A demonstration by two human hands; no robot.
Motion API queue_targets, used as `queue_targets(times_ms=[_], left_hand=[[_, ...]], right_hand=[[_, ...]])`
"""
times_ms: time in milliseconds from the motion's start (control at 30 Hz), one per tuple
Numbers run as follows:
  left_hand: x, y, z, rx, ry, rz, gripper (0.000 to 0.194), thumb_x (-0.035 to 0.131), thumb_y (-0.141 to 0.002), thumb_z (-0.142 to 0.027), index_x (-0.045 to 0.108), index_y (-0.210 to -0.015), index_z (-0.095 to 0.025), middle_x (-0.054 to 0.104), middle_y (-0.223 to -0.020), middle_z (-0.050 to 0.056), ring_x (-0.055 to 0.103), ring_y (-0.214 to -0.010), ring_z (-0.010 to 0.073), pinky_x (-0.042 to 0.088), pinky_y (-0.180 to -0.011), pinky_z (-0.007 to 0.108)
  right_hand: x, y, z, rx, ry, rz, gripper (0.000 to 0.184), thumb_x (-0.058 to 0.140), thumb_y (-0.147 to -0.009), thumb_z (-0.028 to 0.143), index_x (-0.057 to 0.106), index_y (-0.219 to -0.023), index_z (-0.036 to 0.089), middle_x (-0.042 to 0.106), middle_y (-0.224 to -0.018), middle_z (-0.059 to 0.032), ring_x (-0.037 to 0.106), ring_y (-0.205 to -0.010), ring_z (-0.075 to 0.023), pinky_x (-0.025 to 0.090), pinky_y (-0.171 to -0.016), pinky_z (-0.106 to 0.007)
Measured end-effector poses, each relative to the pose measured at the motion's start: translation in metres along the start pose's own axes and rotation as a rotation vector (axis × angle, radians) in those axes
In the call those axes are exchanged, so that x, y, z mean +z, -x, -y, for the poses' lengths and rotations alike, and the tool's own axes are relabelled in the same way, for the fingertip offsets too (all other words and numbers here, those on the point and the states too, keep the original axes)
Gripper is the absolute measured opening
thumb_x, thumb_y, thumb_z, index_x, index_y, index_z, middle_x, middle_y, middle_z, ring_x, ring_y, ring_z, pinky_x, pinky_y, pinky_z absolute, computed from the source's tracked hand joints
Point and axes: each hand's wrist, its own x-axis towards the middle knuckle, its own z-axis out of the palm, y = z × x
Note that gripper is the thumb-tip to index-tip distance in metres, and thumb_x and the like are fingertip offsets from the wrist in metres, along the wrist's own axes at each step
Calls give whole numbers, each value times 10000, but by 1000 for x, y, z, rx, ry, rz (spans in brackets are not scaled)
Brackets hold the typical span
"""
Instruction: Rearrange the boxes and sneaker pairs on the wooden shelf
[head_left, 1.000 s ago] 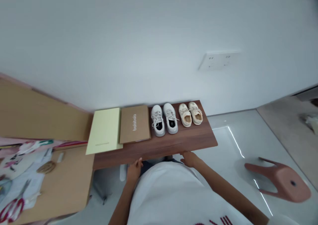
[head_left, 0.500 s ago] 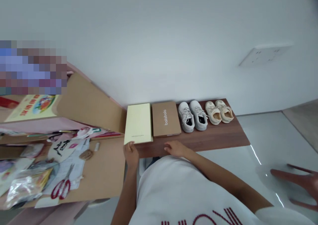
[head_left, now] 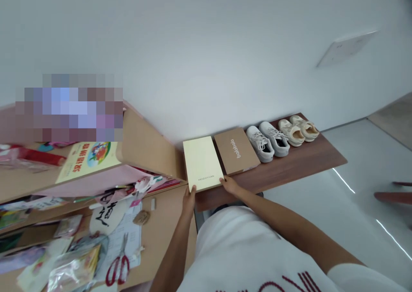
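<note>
Right hand [head_left: 231, 186] has joined left hand [head_left: 188, 202]; the pale yellow box [head_left: 202, 161], between their gripping fingers, seems under two-handed control.

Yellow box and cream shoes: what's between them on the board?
Head view: the brown box next to the yellow box, then the white shoes.

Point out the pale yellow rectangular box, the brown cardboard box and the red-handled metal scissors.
Pale yellow rectangular box [head_left: 202, 161]: head view, top face.
Brown cardboard box [head_left: 234, 152]: head view, top face.
Red-handled metal scissors [head_left: 121, 254]: head view, near pivot.
</note>
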Motion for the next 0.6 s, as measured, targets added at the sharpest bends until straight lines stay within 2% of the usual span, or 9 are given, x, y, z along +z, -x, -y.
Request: queue_targets(times_ms=[100, 200, 300, 433, 500, 600], left_hand=[[-6, 27, 5, 160, -117, -111, 595, 477, -976, -517, 457, -1488, -215, 439, -1553, 128, 388, -1462, 247, 352, -1183, 396], [0, 56, 2, 307, -312, -197, 570, 506, -959, -507, 499, -1455, -228, 345, -1587, 140, 293, -1505, 279, 271, -1221, 457], [12, 77, -3, 408, -433, -183, 620, 500, -960, -485, 414, -1507, -207, 350, -1574, 181, 291, -1498, 307, 250, -1216, 517], [23, 82, -1, 465, -468, -139, 779, 522, -944, -464, 196, -1590, -174, 306, -1608, 217, 271, -1509, 321, 271, -1206, 518], [28, 77, 2, 492, -473, -85, 801, 523, -939, -456, 177, -1593, -148, 316, -1609, 229, 289, -1504, 326, 284, -1203, 510], [39, 64, 5, 506, -514, 107, 751, 496, -943, -441, 266, -1568, -94, 374, -1584, 230, 346, -1482, 319, 305, -1202, 477]], right_hand=[[8, 6, -7, 184, -323, 82, 368, 399, -1024, 484, 601, -1211, 239, 672, -1242, -101, 685, -1049, -206, 530, -932, -413], [20, 11, -2, 324, -411, 130, 355, 372, -1032, 465, 601, -1190, 246, 691, -1179, -86, 694, -933, -182, 537, -898, -418], [30, 16, 12, 292, -438, 209, 455, 349, -1019, 555, 635, -1164, 232, 730, -1085, -74, 676, -994, -224, 522, -925, -443], [32, 24, 25, 176, -655, 402, 631, 303, -980, 687, 659, -1124, 187, 745, -1043, -116, 690, -1020, -262, 544, -896, -438], [30, 26, 23, 180, -686, 359, 565, 350, -989, 643, 645, -1142, 186, 743, -1057, -123, 701, -998, -254, 554, -876, -427], [30, 23, 15, 248, -637, 97, 374, 434, -1001, 485, 613, -1182, 211, 741, -1077, -92, 700, -971, -228, 550, -866, -419]])
